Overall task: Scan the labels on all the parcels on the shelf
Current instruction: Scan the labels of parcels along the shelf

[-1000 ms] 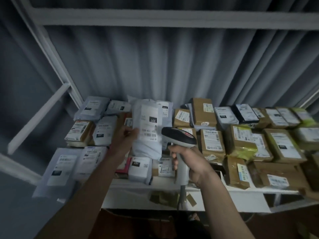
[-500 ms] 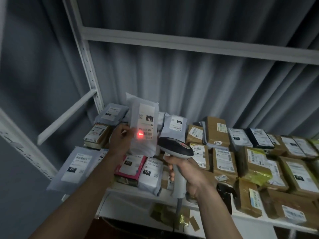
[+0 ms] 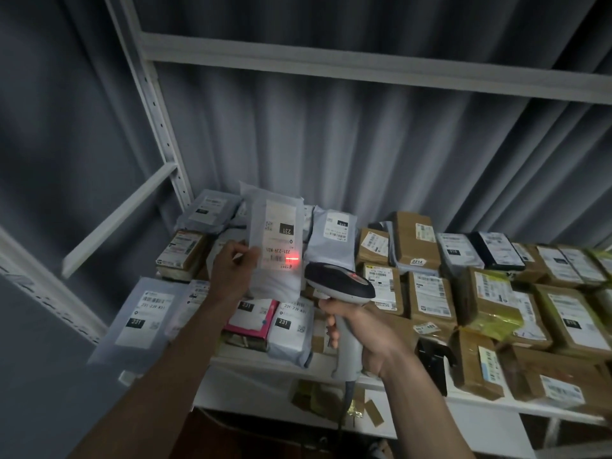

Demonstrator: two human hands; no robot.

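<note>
My left hand [image 3: 233, 271] grips a grey poly-bag parcel [image 3: 276, 250] by its left edge and holds it upright above the shelf, label facing me and upside down. A red scan line glows on the barcode near the label's lower right. My right hand [image 3: 359, 336] grips the handle of a grey and black barcode scanner [image 3: 337, 286], whose head points at that parcel from just right of it. Many labelled parcels lie on the white shelf [image 3: 261, 369]: grey bags at left, brown cardboard boxes [image 3: 430, 296] at right.
A pink box [image 3: 253, 321] and a grey bag marked 231 [image 3: 291, 326] lie below the held parcel. White shelf uprights [image 3: 155, 104] and a crossbar [image 3: 364, 66] frame the bay. Grey curtain hangs behind. The scanner cable drops below the shelf edge.
The red scan light has shifted right on the label and stretched into a line. The view has tilted slightly; both hands keep their holds on parcel and scanner.
</note>
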